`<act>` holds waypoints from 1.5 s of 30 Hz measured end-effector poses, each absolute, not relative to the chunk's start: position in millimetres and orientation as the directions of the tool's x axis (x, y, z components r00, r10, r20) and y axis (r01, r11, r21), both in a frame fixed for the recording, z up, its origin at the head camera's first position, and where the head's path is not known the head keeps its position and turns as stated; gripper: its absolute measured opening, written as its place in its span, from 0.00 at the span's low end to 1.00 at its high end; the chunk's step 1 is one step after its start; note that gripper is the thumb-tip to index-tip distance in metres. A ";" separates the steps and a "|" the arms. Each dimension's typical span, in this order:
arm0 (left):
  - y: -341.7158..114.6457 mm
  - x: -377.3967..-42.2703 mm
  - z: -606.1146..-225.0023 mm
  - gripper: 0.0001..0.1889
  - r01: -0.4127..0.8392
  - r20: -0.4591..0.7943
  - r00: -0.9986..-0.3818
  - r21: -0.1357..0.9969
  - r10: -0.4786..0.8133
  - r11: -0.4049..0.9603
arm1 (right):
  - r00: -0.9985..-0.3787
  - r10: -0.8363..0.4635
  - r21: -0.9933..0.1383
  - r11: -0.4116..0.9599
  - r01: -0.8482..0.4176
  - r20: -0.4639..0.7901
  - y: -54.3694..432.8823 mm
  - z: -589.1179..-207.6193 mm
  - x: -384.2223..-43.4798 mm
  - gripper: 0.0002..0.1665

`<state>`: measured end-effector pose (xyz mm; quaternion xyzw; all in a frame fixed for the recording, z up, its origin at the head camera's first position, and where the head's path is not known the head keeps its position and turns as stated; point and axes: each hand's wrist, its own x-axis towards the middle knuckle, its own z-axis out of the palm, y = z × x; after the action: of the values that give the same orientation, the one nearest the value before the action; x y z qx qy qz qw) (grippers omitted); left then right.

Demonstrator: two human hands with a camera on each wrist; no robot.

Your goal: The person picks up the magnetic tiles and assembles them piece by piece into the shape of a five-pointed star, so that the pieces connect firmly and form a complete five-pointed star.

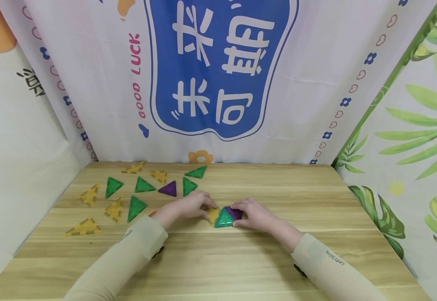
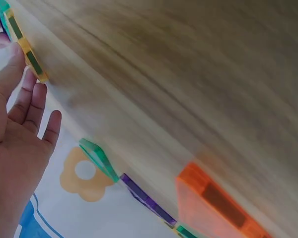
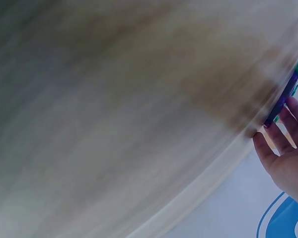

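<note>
Wood-grain desk (image 1: 237, 267) sits before a white backdrop (image 1: 305, 104) with blue panel (image 1: 217, 79), white characters. Leaf-print cloth (image 1: 421, 150) hangs right, fruit-print cloth (image 1: 19, 138) left. Soft light.

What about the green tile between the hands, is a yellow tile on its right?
No, a yellow tile lies left of the green tile, a purple tile on its right.
</note>
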<state>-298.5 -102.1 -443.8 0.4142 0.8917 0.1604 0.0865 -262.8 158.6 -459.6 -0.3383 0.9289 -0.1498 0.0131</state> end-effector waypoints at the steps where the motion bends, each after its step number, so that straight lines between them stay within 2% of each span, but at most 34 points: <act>1: -101.6 -297.8 -443.2 0.20 0.713 -0.025 -0.641 0.351 0.767 0.607 | -0.776 -0.627 -0.286 0.732 -0.618 0.072 158.1 -459.1 -262.4 0.35; 10: -124.8 -287.9 -421.7 0.22 0.638 -0.038 -0.707 0.395 0.706 0.660 | -0.778 -0.625 -0.287 0.735 -0.614 0.064 153.9 -457.0 -260.1 0.35; 15: -154.6 -284.1 -412.7 0.25 0.629 -0.052 -0.721 0.368 0.691 0.685 | -0.783 -0.620 -0.285 0.742 -0.607 0.054 155.3 -456.5 -259.7 0.35; 24: -214.7 -270.0 -415.5 0.32 0.526 -0.129 -0.799 0.327 0.588 0.785 | -0.784 -0.618 -0.268 0.747 -0.609 0.058 155.7 -454.0 -257.3 0.35; 29: -237.9 -261.5 -415.0 0.32 0.519 -0.148 -0.809 0.275 0.568 0.810 | -0.780 -0.623 -0.259 0.745 -0.614 0.056 155.0 -453.8 -253.8 0.35; 39: -255.2 -252.7 -418.1 0.34 0.526 -0.161 -0.795 0.298 0.585 0.796 | -0.744 -0.661 -0.258 0.705 -0.661 0.100 157.3 -459.0 -249.5 0.34; 45: -256.6 -252.5 -423.3 0.33 0.517 -0.151 -0.806 0.288 0.572 0.806 | -0.774 -0.617 -0.304 0.717 -0.627 0.142 165.3 -465.3 -244.5 0.41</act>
<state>-252.5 -256.6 -423.3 0.2887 0.9431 0.1174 0.1160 -244.5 165.3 -465.3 -0.3357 0.9264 -0.1697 -0.0152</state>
